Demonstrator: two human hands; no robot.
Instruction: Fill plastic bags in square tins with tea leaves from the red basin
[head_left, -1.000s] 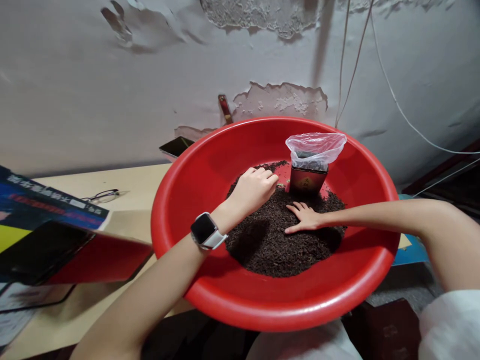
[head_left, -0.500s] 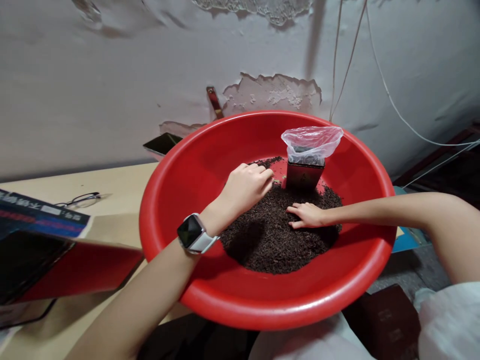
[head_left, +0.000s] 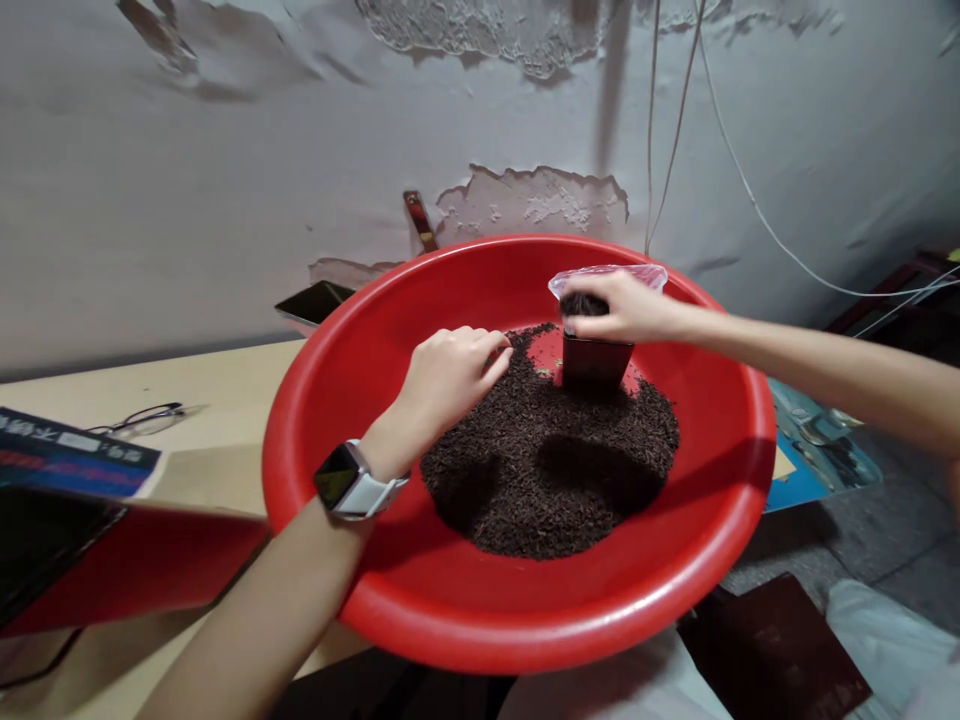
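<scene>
A large red basin (head_left: 360,600) holds a spread of dark, dry leaf-like bits (head_left: 517,500). Toward its back right stands a dark square tin (head_left: 596,362), lined with a clear plastic bag (head_left: 645,275) that flares over the rim. My right hand (head_left: 630,305) is at the mouth of the tin, its fingers curled round a clump of the dark bits. My left hand (head_left: 457,375), with a watch on the wrist, hovers over the left part of the heap, fingers bent and pressed together; what they hold, if anything, is hidden.
On the pale table (head_left: 217,400) at the left lie glasses (head_left: 142,415), a printed sheet (head_left: 75,455) and a red box (head_left: 172,565). An open tin (head_left: 315,300) stands behind the basin. A blue tray (head_left: 802,480) is at the right, a dark red box (head_left: 787,640) below.
My right hand has risen from the heap to the tin's mouth with a clump of the dark bits. My left hand has shifted slightly left. The view has also moved a little.
</scene>
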